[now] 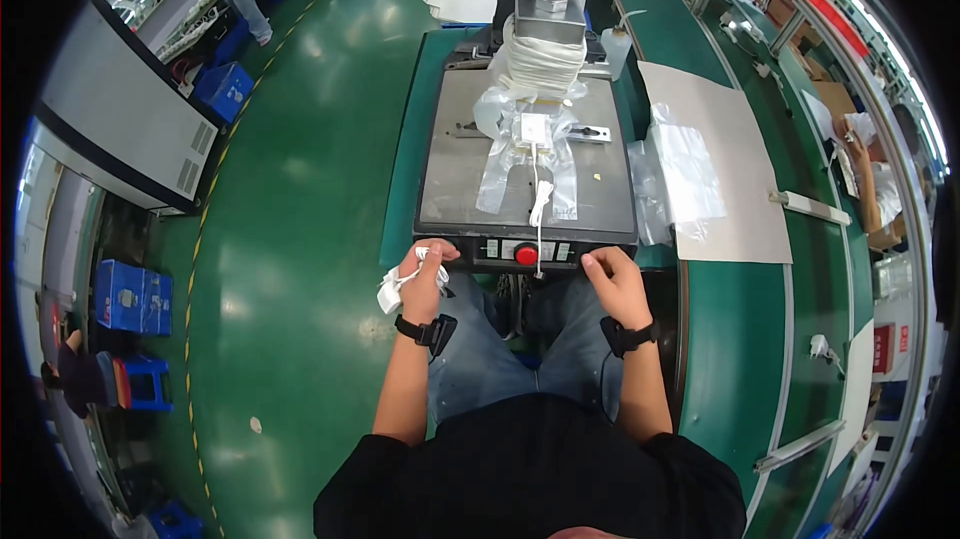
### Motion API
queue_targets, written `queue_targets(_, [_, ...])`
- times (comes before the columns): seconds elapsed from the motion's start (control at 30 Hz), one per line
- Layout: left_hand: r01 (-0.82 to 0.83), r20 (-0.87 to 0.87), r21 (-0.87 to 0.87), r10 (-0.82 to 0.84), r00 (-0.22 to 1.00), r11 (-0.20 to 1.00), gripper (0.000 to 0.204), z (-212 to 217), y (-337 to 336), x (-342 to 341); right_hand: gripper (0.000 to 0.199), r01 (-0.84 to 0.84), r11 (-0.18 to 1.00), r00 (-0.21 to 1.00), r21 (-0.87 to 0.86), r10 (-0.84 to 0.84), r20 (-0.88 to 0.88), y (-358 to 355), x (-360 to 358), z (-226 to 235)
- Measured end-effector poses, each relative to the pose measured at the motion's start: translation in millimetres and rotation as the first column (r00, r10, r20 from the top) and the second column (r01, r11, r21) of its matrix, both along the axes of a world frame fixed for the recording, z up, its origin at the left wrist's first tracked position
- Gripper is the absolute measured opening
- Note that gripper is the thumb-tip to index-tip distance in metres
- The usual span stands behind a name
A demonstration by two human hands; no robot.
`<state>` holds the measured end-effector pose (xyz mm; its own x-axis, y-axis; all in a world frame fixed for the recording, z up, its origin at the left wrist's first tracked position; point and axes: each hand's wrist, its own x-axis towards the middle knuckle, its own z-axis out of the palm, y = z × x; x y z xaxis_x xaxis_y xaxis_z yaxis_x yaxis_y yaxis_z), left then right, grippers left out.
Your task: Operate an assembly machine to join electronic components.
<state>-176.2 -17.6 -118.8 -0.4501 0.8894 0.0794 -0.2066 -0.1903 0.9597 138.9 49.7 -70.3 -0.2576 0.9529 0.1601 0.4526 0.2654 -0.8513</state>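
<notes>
My left hand (425, 274) is closed around a white power adapter (390, 291) with its bundled white cable, at the left end of the press's front panel. At the panel's right end, my right hand (617, 284) is loosely curled, its fingertips against or close to the edge; I see nothing in it. Between them on the panel sits a red button (526, 255). Under the press head (549, 19), a second white adapter (533, 129) lies on clear plastic film (497, 179). Its tied white cable (541, 204) runs toward me and hangs over the front edge.
A stack of clear plastic bags (685, 174) lies on grey-brown cardboard (745, 209) to the right. A translucent bottle (616, 47) stands beside the press. Farther right, another white adapter (822, 347) rests on the green bench. Blue crates (135, 297) and other people are around.
</notes>
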Motion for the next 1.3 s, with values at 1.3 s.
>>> queue_targets(1.3, [0.225, 0.193, 0.055, -0.231, 0.954, 0.973, 0.037, 82, 79, 55, 0.065, 0.649, 0.760, 0.578, 0.016, -0.507, 0.639, -138, 640, 30])
